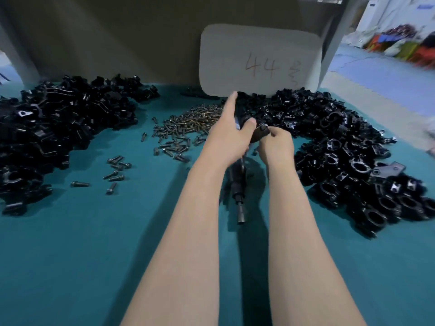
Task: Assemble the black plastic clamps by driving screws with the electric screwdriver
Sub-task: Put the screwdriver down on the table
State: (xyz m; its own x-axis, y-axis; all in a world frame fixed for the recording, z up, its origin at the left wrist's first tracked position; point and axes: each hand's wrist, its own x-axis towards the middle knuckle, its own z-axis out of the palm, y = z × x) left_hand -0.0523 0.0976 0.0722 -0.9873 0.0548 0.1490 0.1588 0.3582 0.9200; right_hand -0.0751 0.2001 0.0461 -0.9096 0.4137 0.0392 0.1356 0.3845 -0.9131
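My left hand (229, 137) grips the upper end of the black electric screwdriver (237, 191), index finger stretched forward and thumb over the top. The tool's body runs down between my forearms above the teal table (94, 243). My right hand (276, 147) pinches a black plastic clamp (261, 132) right next to my left thumb. How the clamp meets the tool is hidden by my hands. A heap of dark and brass screws (193, 123) lies just left of my left hand.
Black clamp parts form a big pile at the left (58, 128) and another at the right (341, 149), with ring-shaped clamps at its near end. Loose screws (115, 170) are scattered in front of the heap. A grey card marked "44" (259, 62) leans against the back wall.
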